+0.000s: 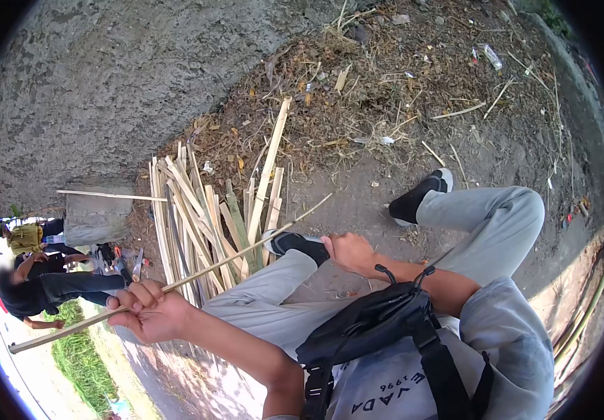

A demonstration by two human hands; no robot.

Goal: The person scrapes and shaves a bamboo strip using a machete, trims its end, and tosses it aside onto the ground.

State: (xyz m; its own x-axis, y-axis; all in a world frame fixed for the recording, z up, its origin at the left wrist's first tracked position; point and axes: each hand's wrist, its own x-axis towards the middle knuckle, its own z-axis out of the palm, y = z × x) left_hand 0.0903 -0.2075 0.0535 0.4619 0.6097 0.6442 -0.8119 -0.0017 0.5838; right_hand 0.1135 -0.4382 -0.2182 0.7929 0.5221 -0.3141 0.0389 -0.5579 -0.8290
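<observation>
A long, thin bamboo strip [246,250] runs slantwise across the view, from lower left to a tip near the middle. My left hand [149,308] is closed around it towards its lower end. My right hand [351,252] hovers between my legs, close to my shoe [298,243], with its fingers curled. Whatever it may hold is hidden from me. The strip's far tip lies a little above that hand, apart from it. Beneath the strip, a pile of split bamboo pieces [190,210] is spread on the ground.
A rough grey concrete surface [120,84] fills the upper left. Dry leaves and litter [386,91] cover the soil, with a plastic bottle [492,57] among them. Other people [57,280] are at the far left. Long poles [585,308] lie at the right edge.
</observation>
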